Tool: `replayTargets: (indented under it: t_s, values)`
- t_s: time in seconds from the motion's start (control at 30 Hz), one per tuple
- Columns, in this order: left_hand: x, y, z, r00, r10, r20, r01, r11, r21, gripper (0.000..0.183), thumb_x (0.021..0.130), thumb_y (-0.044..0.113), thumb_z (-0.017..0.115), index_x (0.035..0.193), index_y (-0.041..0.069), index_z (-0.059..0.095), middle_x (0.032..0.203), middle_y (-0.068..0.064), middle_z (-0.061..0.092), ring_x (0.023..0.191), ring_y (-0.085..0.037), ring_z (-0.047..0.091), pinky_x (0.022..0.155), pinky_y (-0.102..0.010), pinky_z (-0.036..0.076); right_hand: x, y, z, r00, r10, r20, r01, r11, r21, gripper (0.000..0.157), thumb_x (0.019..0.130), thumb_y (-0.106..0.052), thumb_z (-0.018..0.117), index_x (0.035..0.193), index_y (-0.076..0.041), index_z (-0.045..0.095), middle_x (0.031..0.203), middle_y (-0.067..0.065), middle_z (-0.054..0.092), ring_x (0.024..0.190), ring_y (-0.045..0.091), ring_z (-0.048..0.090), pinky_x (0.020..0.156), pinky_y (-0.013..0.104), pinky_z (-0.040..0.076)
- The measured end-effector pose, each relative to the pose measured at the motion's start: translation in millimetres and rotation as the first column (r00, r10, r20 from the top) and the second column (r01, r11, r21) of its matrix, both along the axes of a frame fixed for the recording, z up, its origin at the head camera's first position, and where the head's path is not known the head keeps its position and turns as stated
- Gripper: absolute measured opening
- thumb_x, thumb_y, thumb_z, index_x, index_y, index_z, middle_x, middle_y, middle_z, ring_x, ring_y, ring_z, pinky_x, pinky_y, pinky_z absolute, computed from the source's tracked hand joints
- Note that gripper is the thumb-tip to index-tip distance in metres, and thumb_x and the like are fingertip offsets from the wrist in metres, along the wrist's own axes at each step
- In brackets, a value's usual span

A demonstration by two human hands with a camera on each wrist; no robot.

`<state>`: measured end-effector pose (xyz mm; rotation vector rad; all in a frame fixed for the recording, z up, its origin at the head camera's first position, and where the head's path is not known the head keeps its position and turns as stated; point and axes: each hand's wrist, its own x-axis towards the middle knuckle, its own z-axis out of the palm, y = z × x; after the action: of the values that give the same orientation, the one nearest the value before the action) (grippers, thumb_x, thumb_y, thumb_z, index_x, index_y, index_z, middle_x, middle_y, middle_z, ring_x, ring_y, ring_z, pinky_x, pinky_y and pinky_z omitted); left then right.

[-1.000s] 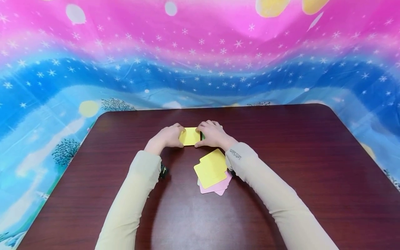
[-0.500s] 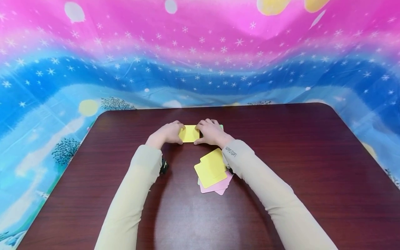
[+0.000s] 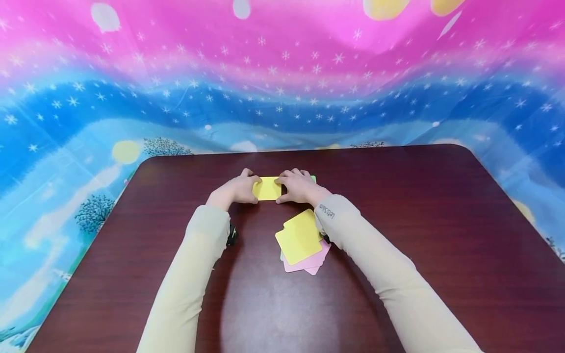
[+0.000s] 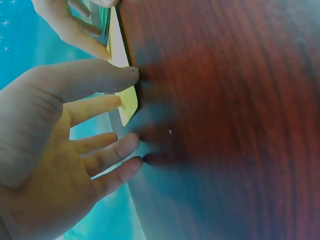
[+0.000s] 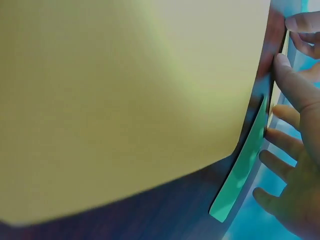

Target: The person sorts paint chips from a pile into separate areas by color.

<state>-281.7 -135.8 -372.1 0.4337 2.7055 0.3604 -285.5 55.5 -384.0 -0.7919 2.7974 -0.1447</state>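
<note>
A yellow card (image 3: 267, 189) lies flat near the table's far side, between my two hands. My left hand (image 3: 238, 189) pinches its left end, thumb on the near edge and index finger on the far edge; the other fingers spread out in the left wrist view. At the right end my right hand (image 3: 297, 188) holds the card the same way, thumb near and fingers beyond. Beneath and beside the right hand is a green card (image 5: 240, 165), mostly covered by that hand in the head view.
Nearer to me is a loose pile of cards, with yellow cards (image 3: 299, 242) over pink cards (image 3: 306, 263); my right sleeve (image 3: 337, 215) overlaps its edge. The dark wooden table (image 3: 441, 220) ends at a patterned cloth (image 3: 282, 73) behind it.
Both hands and the yellow card have shifted very slightly away from me. More of the green card shows beside my right hand than one second ago.
</note>
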Motion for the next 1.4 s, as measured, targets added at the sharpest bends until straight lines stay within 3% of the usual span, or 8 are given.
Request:
replayTargets:
  t_s: [0.2, 0.57, 0.97, 1.23, 1.4]
  values:
    - [5.9, -6, -3.1, 1.000, 0.006, -0.022, -0.005, 0.999, 0.054, 0.072, 0.076, 0.022, 0.065, 0.139, 0.011, 0.033, 0.137, -0.012, 0.024, 0.108, -0.027, 0.048, 0.092, -0.040, 0.041, 1.8, 5, 3.2, 1.000, 0.008, 0.000, -0.008, 1.000, -0.020, 0.068, 0.080, -0.053, 0.059, 0.138, -0.023, 0.040, 0.140, 0.003, 0.037, 0.128, 0.025, 0.031, 0.104, 0.048, 0.020]
    - [24.6, -6, 5.0, 0.997, -0.007, -0.078, 0.009, 1.000, 0.026, 0.060, 0.083, 0.025, 0.059, 0.136, 0.008, 0.039, 0.138, -0.010, 0.029, 0.111, -0.027, 0.049, 0.094, -0.042, 0.039, 14.5, 12, 19.0, 0.996, 0.088, -0.018, -0.089, 0.993, -0.074, 0.062, 0.083, -0.043, 0.061, 0.137, -0.021, 0.042, 0.141, 0.004, 0.037, 0.128, 0.026, 0.031, 0.106, 0.049, 0.018]
    - [45.0, -1, 5.0, 0.988, -0.044, -0.148, 0.049, 0.998, 0.032, 0.055, 0.083, 0.030, 0.059, 0.131, 0.007, 0.046, 0.133, -0.012, 0.040, 0.114, -0.029, 0.050, 0.098, -0.043, 0.037, 29.5, 39, 17.8, 0.992, 0.119, -0.040, -0.124, 0.984, -0.131, 0.060, 0.082, -0.041, 0.063, 0.136, -0.020, 0.044, 0.139, 0.005, 0.042, 0.128, 0.027, 0.033, 0.107, 0.050, 0.015]
    - [54.7, 7, 6.1, 0.986, -0.067, -0.153, 0.083, 0.992, 0.097, 0.055, 0.083, 0.033, 0.061, 0.130, 0.007, 0.048, 0.131, -0.011, 0.043, 0.112, -0.024, 0.051, 0.097, -0.040, 0.038, 40.3, 58, 18.9, 0.988, 0.140, -0.064, -0.149, 0.976, -0.162, 0.060, 0.080, -0.041, 0.066, 0.133, -0.019, 0.048, 0.135, 0.003, 0.047, 0.126, 0.026, 0.035, 0.106, 0.050, 0.017]
    - [62.5, 13, 6.2, 0.983, -0.097, -0.156, 0.106, 0.993, 0.055, 0.056, 0.083, 0.035, 0.059, 0.131, 0.007, 0.047, 0.132, -0.011, 0.044, 0.116, -0.026, 0.049, 0.098, -0.041, 0.037, 47.7, 69, 15.9, 0.982, 0.170, -0.079, -0.181, 0.971, -0.159, 0.059, 0.079, -0.043, 0.066, 0.131, -0.018, 0.050, 0.133, 0.004, 0.049, 0.126, 0.026, 0.037, 0.106, 0.050, 0.018]
